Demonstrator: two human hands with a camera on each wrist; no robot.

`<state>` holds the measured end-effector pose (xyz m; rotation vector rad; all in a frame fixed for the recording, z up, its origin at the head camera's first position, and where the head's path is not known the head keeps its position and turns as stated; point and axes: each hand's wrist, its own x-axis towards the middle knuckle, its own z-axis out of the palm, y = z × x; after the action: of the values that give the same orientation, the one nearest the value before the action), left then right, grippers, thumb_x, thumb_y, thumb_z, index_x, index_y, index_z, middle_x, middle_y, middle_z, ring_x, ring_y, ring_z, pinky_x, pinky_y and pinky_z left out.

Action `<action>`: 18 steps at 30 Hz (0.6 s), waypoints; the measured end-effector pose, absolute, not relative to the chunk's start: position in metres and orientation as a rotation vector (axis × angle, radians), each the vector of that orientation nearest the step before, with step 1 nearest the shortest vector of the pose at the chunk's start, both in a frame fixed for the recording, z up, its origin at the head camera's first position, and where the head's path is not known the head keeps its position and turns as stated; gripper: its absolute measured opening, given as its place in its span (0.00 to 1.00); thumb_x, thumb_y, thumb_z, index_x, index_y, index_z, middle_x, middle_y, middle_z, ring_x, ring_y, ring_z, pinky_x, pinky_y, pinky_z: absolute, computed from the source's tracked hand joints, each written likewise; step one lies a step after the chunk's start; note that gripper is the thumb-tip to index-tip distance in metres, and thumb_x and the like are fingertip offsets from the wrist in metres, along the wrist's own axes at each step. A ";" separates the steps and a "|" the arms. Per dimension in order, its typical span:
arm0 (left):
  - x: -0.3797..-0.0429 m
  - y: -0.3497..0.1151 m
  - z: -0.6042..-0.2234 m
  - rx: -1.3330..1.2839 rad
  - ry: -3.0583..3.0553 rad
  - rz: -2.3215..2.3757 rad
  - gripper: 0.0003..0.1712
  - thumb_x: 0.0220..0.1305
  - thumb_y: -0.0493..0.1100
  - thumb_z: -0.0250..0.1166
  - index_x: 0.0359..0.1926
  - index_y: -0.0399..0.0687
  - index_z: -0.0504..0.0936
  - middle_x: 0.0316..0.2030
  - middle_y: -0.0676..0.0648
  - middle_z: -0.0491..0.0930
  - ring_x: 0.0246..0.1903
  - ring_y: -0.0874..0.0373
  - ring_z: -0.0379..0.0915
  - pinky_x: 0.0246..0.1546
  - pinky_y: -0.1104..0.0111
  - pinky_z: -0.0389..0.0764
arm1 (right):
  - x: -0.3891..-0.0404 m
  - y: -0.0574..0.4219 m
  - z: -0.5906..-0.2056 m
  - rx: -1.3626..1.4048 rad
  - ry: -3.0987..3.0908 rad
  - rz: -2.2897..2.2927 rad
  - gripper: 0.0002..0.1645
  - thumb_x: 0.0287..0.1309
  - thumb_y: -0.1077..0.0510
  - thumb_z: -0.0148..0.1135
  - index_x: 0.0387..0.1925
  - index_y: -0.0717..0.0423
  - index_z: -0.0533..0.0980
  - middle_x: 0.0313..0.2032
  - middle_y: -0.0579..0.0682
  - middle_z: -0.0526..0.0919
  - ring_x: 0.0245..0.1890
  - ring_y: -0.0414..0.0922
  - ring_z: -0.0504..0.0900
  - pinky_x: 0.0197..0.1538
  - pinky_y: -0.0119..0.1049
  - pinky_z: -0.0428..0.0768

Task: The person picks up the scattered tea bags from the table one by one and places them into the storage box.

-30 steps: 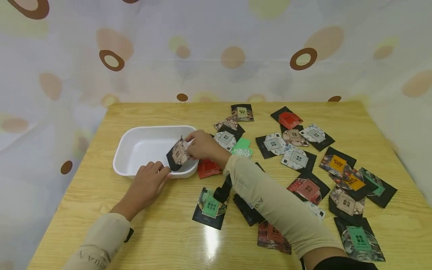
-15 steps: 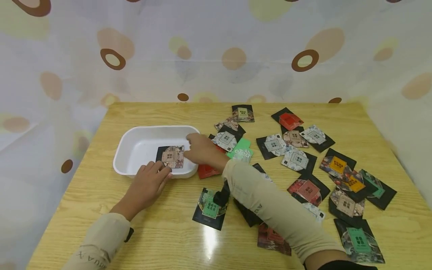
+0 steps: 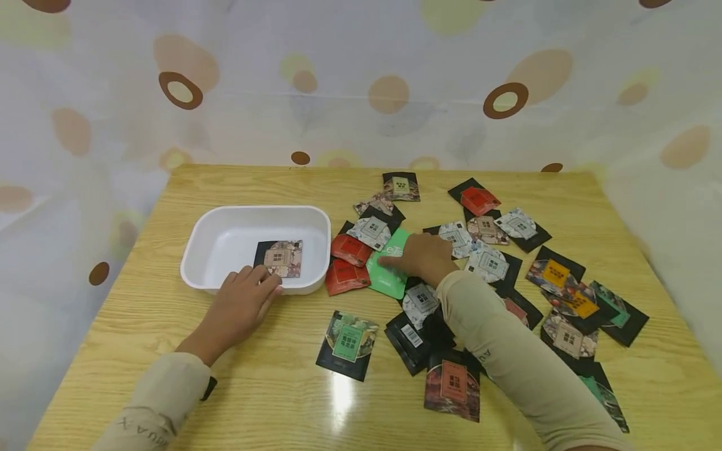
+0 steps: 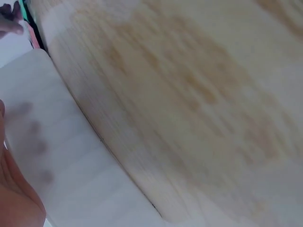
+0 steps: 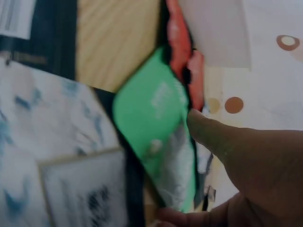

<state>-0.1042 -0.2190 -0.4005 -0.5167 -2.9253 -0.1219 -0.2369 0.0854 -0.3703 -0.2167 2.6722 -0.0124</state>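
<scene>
A white plastic basin [image 3: 194,250] stands on the left of the table, with a black-and-pink tea sachet [image 3: 283,258] flat inside it. My left hand [image 3: 239,307] holds the basin's near rim, fingers over the edge; finger shadows show through the basin wall [image 4: 71,142] in the left wrist view. My right hand [image 3: 425,257] is over a green eTea packet [image 3: 389,279] in the middle of the spread. In the right wrist view its thumb [image 5: 213,137] stands straight and apart from the finger below, beside the green packet [image 5: 142,104]. The other right fingers are mostly hidden.
Two red sachets [image 3: 346,275] lie between basin and green packet. Several floral, orange and green sachets overlap on the right, such as an orange one [image 3: 555,272]. A green-labelled sachet [image 3: 346,344] lies alone in front. A patterned cloth [image 3: 338,81] hangs behind the table.
The right hand let go of the pink sachet, which dropped flat into the basin. That hand then moved right to the green packet. The left hand stayed on the rim.
</scene>
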 end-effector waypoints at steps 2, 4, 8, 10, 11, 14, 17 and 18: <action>-0.105 -0.220 -0.400 -0.513 -2.938 -0.114 0.09 0.70 0.50 0.50 0.42 0.53 0.72 0.34 0.51 0.68 0.34 0.56 0.62 0.35 0.65 0.62 | -0.235 0.084 -0.378 -0.196 2.695 -0.064 0.39 0.44 0.19 0.52 0.11 0.48 0.66 0.12 0.44 0.59 0.13 0.40 0.61 0.19 0.34 0.58; -0.106 -0.218 -0.402 -0.523 -2.942 -0.115 0.09 0.70 0.51 0.50 0.42 0.53 0.72 0.34 0.51 0.68 0.34 0.56 0.62 0.35 0.65 0.62 | -0.235 0.090 -0.384 -0.169 2.699 -0.123 0.39 0.42 0.20 0.55 0.18 0.51 0.70 0.14 0.45 0.63 0.14 0.41 0.63 0.18 0.34 0.59; -0.106 -0.214 -0.405 -0.537 -2.932 -0.128 0.09 0.69 0.50 0.51 0.43 0.53 0.72 0.34 0.51 0.69 0.34 0.55 0.63 0.35 0.64 0.64 | -0.235 0.111 -0.388 -0.170 2.664 -0.311 0.46 0.48 0.27 0.59 0.47 0.65 0.70 0.30 0.56 0.76 0.26 0.48 0.74 0.25 0.38 0.68; -0.105 -0.216 -0.404 -0.532 -2.930 -0.121 0.09 0.69 0.50 0.52 0.42 0.52 0.72 0.34 0.50 0.69 0.34 0.55 0.64 0.35 0.65 0.64 | -0.236 0.116 -0.382 -0.199 2.633 -0.434 0.45 0.53 0.34 0.60 0.54 0.68 0.62 0.38 0.60 0.75 0.32 0.50 0.75 0.30 0.38 0.71; -0.104 -0.217 -0.404 -0.529 -2.927 -0.116 0.09 0.69 0.50 0.52 0.42 0.52 0.72 0.34 0.50 0.69 0.34 0.55 0.64 0.35 0.64 0.64 | -0.237 0.118 -0.377 -0.215 2.610 -0.501 0.43 0.55 0.38 0.60 0.56 0.68 0.58 0.42 0.62 0.74 0.35 0.51 0.75 0.33 0.39 0.72; -0.104 -0.220 -0.402 -0.521 -2.919 -0.108 0.09 0.69 0.50 0.52 0.42 0.52 0.72 0.34 0.50 0.69 0.34 0.55 0.64 0.35 0.64 0.64 | -0.239 0.122 -0.357 -0.249 2.538 -0.696 0.29 0.60 0.50 0.58 0.51 0.65 0.58 0.43 0.61 0.70 0.34 0.50 0.73 0.34 0.37 0.72; -0.104 -0.222 -0.400 -0.519 -2.919 -0.101 0.09 0.69 0.50 0.52 0.43 0.52 0.72 0.34 0.50 0.70 0.35 0.54 0.65 0.36 0.63 0.65 | -0.242 0.121 -0.336 -0.274 2.455 -0.899 0.23 0.62 0.57 0.53 0.53 0.64 0.57 0.48 0.62 0.69 0.35 0.48 0.76 0.34 0.36 0.75; -0.104 -0.223 -0.399 -0.518 -2.921 -0.099 0.09 0.69 0.50 0.52 0.43 0.52 0.72 0.35 0.50 0.70 0.35 0.54 0.65 0.36 0.63 0.65 | -0.244 0.118 -0.330 -0.292 2.426 -0.973 0.23 0.63 0.58 0.52 0.55 0.64 0.57 0.50 0.63 0.69 0.36 0.48 0.77 0.34 0.36 0.76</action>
<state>-0.1045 -0.2226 -0.3995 -0.5176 -2.9209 -0.0993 -0.2436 0.1185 -0.3297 -0.2918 2.4262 -0.9731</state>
